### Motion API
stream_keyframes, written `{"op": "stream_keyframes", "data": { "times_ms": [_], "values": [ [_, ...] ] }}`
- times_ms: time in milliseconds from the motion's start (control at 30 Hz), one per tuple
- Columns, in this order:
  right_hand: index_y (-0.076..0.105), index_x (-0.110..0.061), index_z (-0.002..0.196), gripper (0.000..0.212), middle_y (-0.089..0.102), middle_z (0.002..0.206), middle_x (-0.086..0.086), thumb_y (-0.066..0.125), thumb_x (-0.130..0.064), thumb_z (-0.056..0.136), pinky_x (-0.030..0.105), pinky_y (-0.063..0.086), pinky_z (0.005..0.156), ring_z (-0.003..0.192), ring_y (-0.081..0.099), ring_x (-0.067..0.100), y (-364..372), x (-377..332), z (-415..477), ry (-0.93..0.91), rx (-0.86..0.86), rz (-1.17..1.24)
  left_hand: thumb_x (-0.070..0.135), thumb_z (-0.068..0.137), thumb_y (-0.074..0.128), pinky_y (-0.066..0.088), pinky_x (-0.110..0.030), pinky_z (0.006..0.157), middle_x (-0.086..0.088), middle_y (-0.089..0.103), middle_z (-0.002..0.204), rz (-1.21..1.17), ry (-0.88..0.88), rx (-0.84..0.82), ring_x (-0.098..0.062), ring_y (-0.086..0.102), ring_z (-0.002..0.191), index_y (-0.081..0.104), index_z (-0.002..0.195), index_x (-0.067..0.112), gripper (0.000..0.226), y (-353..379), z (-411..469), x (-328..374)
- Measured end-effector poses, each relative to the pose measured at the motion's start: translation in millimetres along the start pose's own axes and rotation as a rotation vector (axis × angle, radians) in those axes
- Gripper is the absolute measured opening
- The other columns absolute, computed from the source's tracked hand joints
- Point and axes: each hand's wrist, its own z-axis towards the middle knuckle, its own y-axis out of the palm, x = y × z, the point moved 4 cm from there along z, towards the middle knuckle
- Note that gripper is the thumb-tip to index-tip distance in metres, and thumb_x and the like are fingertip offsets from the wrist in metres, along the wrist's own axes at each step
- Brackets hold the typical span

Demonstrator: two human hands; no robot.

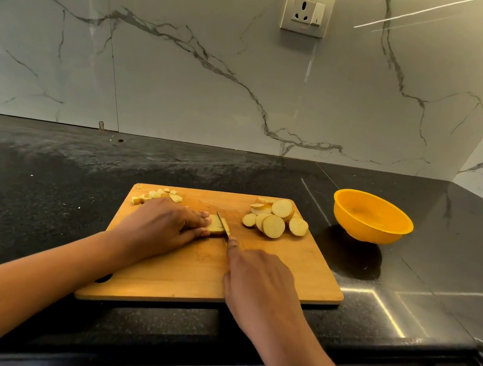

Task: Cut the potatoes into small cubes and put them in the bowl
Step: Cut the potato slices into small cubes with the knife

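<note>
Cubes: A small heap of pale yellow potato cubes (157, 196) lay at the far left corner of the rectangular wooden cutting board (284, 273), just beyond the knuckles of the left hand.

Left hand: The left hand (163, 228) rested palm down on the board. Its fingers curled over a flat, pale potato piece and its thumb was against the near side, holding the piece in place.

Potato piece: The potato piece (214, 227) sat near the middle of the board, touching the left fingertips and lying between the two hands.

Knife: The thin dark knife blade (222, 225) stood edge-down across the potato piece, just right of the left fingertips.

Right hand: The right hand (259, 281) was closed round the knife's handle, which was hidden inside the grip. The forefinger stretched forward along the back of the blade. This hand lay on the near side of the potato piece, over the board's front edge.

Slices: A pile of round, skin-edged potato slices (275, 219) leaned on each other at the far right of the board, apart from both hands.

Bowl: A round orange plastic bowl (371, 218) stood on the black speckled stone counter (37, 189), near the board's right edge and not touching it.

Wall: A white wall of grey-veined marble (186, 71) rose behind the counter, with a white socket (308, 11) mounted on it.
</note>
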Motion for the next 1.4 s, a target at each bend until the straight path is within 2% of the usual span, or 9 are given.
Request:
{"op": "stream_keyframes", "data": {
  "times_ms": [100, 233, 500, 700, 800, 1000, 1133, 1200, 1400],
  "values": [
    [0.014, -0.021, 0.151, 0.056, 0.057, 0.115, -0.001, 0.038, -0.026, 0.100, 0.029, 0.039, 0.070, 0.099, 0.054, 0.019, -4.7, 2.7, -20.9, -0.015, 0.036, 0.021, 0.037, 0.089, 0.058, 0.037, -0.017, 0.097, 0.007, 0.062, 0.121, -0.018, -0.021, -0.021, -0.004, 0.058, 0.113, 0.063, 0.119, 0.021, 0.035, 1.0, 0.3, -0.9],
    [0.019, -0.025, 0.150, 0.052, 0.058, 0.111, -0.003, 0.033, -0.032, 0.101, 0.027, 0.038, 0.068, 0.088, 0.049, 0.014, -13.5, 7.8, -23.6, 0.003, 0.087, 0.073, 0.040, 0.085, 0.061, 0.041, -0.017, 0.096, 0.006, 0.063, 0.122, -0.085, -0.086, -0.015, -0.003, 0.059, 0.110, 0.063, 0.118, 0.021, 0.038, -0.3, 0.2, -3.5],
    [0.026, -0.028, 0.148, 0.050, 0.061, 0.107, -0.005, 0.036, -0.035, 0.100, 0.028, 0.050, 0.075, 0.090, 0.055, 0.012, -9.0, 7.2, -2.8, 0.052, 0.159, 0.126, 0.043, 0.080, 0.067, 0.043, -0.017, 0.095, 0.005, 0.063, 0.122, -0.136, -0.168, 0.002, -0.005, 0.058, 0.110, 0.064, 0.118, 0.020, 0.045, -1.6, -0.6, -7.5],
    [0.026, -0.025, 0.148, 0.049, 0.060, 0.114, -0.001, 0.036, -0.032, 0.100, 0.029, 0.043, 0.072, 0.096, 0.055, 0.017, -6.8, -1.4, 1.9, 0.032, 0.137, 0.071, 0.045, 0.080, 0.064, 0.047, -0.023, 0.096, 0.004, 0.064, 0.121, -0.127, -0.155, -0.002, -0.006, 0.060, 0.110, 0.065, 0.117, 0.019, 0.044, -1.2, 0.9, -6.7],
    [0.023, -0.021, 0.149, 0.050, 0.058, 0.117, 0.002, 0.037, -0.028, 0.101, 0.028, 0.040, 0.069, 0.099, 0.055, 0.019, -3.8, -4.9, 6.7, 0.023, 0.091, 0.034, 0.043, 0.082, 0.064, 0.045, -0.018, 0.094, 0.005, 0.063, 0.121, -0.113, -0.141, -0.004, -0.005, 0.060, 0.109, 0.065, 0.117, 0.019, 0.042, -1.1, 1.1, -6.8],
    [0.040, -0.014, 0.139, 0.041, 0.058, 0.116, 0.005, 0.045, -0.022, 0.099, 0.026, 0.035, 0.069, 0.101, 0.055, 0.019, -0.3, -13.0, 26.4, 0.009, 0.014, 0.008, 0.042, 0.083, 0.062, 0.045, -0.018, 0.092, 0.004, 0.065, 0.118, -0.082, -0.111, -0.001, -0.006, 0.062, 0.105, 0.066, 0.115, 0.018, 0.040, -0.4, 2.6, -6.8],
    [0.022, -0.016, 0.148, 0.053, 0.056, 0.113, 0.003, 0.042, -0.023, 0.100, 0.026, 0.034, 0.064, 0.091, 0.051, 0.018, 0.5, -11.2, 10.8, 0.008, -0.012, -0.006, 0.045, 0.085, 0.059, 0.047, -0.024, 0.096, 0.005, 0.063, 0.122, -0.054, -0.108, -0.014, -0.006, 0.061, 0.108, 0.064, 0.118, 0.019, 0.042, -0.5, 1.9, -4.8],
    [0.013, -0.019, 0.151, 0.056, 0.056, 0.110, 0.001, 0.037, -0.026, 0.101, 0.026, 0.036, 0.064, 0.086, 0.049, 0.017, 0.7, -8.6, -5.9, -0.001, 0.014, -0.015, 0.046, 0.085, 0.058, 0.045, -0.020, 0.095, 0.006, 0.062, 0.123, -0.058, -0.112, -0.021, -0.005, 0.061, 0.107, 0.064, 0.118, 0.020, 0.043, -0.3, 1.6, -4.9],
    [0.017, -0.027, 0.150, 0.052, 0.058, 0.107, -0.005, 0.031, -0.033, 0.100, 0.025, 0.037, 0.068, 0.086, 0.048, 0.013, -10.0, -2.5, -26.4, 0.012, 0.100, 0.070, 0.043, 0.081, 0.065, 0.042, -0.015, 0.093, 0.005, 0.062, 0.123, -0.129, -0.175, 0.005, -0.007, 0.060, 0.109, 0.063, 0.119, 0.019, 0.045, -3.8, -1.4, -7.7]
  ]
}}
